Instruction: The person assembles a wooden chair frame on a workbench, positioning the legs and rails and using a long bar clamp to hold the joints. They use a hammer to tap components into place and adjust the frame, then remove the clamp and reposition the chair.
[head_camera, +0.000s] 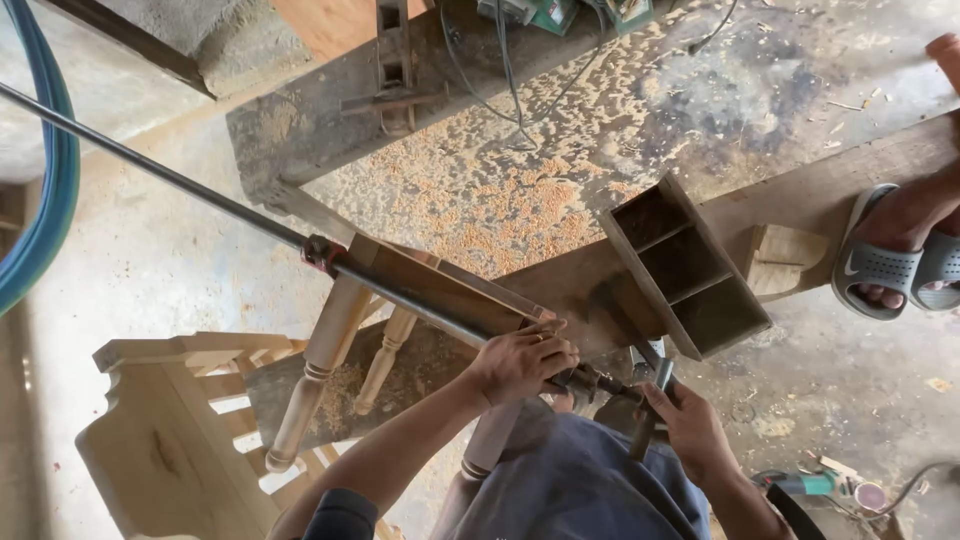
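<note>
long steel bar clamp (200, 195) running from upper left down to lower centre, pressed along an unfinished wooden frame (440, 290) at mid-frame. left hand (522, 358) at lower centre, fingers curled over bar and frame edge. right hand (690, 425) lower right, fingers wrapped tight around the clamp handle (655, 395).

Two hands (520, 360), one bar clamp (400, 290), two turned legs (315, 375).

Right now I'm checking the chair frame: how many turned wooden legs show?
3: one pale turned wooden leg left, another beside it, a third under the left hand; more may be hidden.
</note>
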